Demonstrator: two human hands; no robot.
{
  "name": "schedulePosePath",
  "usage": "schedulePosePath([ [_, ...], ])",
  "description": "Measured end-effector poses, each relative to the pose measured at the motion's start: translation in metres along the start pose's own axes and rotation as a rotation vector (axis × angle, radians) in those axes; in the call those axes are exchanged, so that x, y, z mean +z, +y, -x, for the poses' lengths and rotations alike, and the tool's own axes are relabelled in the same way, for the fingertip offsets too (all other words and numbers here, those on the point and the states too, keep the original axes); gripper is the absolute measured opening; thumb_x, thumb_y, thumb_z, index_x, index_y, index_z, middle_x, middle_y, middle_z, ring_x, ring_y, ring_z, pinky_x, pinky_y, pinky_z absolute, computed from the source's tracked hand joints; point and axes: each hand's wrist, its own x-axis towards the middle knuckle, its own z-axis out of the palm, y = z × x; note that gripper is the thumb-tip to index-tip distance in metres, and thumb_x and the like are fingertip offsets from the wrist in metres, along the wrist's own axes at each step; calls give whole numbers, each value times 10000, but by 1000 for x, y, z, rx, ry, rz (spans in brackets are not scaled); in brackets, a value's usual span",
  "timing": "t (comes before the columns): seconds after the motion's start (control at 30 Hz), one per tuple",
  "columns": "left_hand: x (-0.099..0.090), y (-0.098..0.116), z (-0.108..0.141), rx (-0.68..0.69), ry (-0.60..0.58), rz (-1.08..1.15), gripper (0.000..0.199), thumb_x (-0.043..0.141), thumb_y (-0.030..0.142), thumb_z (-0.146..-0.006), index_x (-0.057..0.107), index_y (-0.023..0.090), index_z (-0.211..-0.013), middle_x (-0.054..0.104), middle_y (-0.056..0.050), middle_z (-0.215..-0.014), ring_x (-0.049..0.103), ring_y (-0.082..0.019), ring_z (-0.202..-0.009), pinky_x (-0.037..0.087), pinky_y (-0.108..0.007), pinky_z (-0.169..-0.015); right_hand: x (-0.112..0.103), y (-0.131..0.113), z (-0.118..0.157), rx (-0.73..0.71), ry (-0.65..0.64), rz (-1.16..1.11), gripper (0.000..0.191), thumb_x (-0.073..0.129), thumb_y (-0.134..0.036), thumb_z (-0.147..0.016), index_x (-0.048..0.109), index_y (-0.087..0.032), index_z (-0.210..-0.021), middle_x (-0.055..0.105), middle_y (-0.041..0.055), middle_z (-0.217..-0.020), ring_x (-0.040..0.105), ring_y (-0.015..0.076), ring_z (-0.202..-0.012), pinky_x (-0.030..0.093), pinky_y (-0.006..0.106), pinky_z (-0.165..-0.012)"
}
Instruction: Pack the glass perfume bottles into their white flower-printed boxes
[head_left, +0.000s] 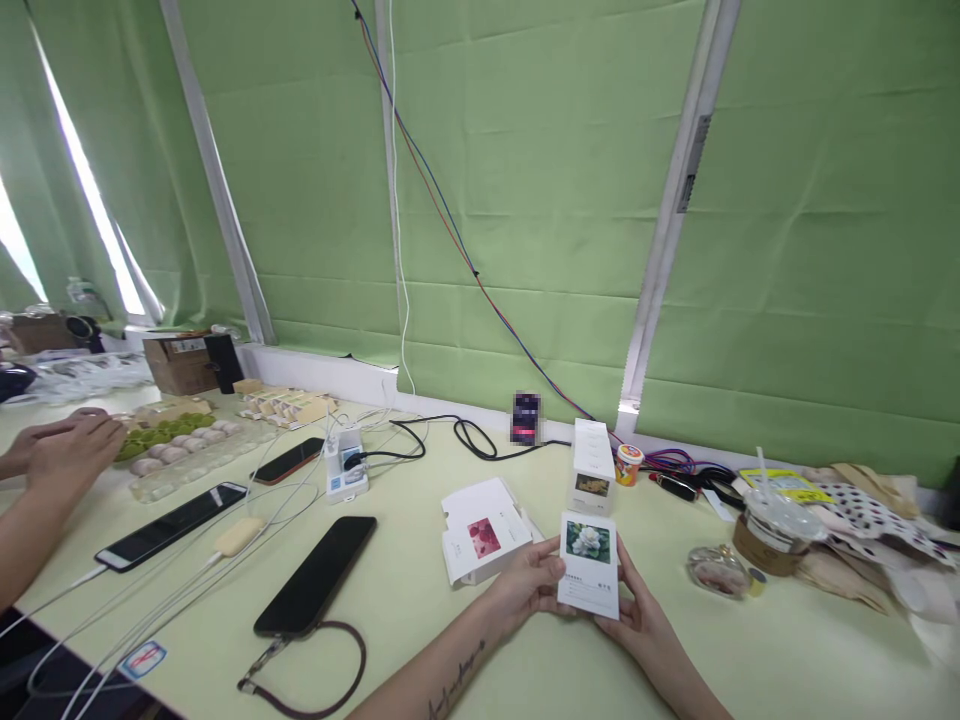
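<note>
A small white box (589,590) with a white flower picture is held between both hands, its printed face toward the camera. My left hand (534,580) grips its left side, thumb on the front. Along the right and lower edges, my right hand (632,608) has its fingers wrapped. Directly behind stands a row of white boxes (592,450), the front one with a brownish picture. To the left lies an unfolded white carton (484,530) with a pink flower picture.
A black phone (316,577) with a strap, more phones, cables and a power strip (346,470) lie left. Another person's hands (75,450) are by an egg tray (176,440). Right are an orange tub (628,465), a glass bottle (718,572) and a cup (772,540).
</note>
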Motion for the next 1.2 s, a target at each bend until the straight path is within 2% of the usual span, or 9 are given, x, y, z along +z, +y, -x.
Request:
schedulePosePath([
  [0.33, 2, 1, 0, -5, 23, -11, 536, 699, 319, -828, 538, 147, -1310, 702, -167, -1058, 698, -189, -795, 577, -251, -640, 0, 1, 1, -12, -13, -27, 1064, 766, -313, -757, 17, -353, -1512, 483, 73, -1381, 632, 283, -1111, 488, 420, -960],
  [0.57, -1, -1, -1, 14, -16, 1, 544, 686, 308, -839, 513, 166, -1335, 699, -162, -1077, 700, -193, -825, 584, -253, -645, -3, 7, -1, -33, -18, 5, 1045, 755, -357, -768, 12, -361, -1504, 438, 83, -1395, 622, 287, -1119, 489, 414, -955],
  [1.2, 0, -3, -1, 31, 1, 0, 546, 718, 312, -813, 542, 163, -1308, 703, -164, -1068, 701, -185, -774, 582, -245, -620, -5, 9, -2, -62, -71, -4, 985, 729, -335, -797, 24, -409, -1481, 394, 70, -1438, 616, 268, -1129, 459, 426, -975],
])
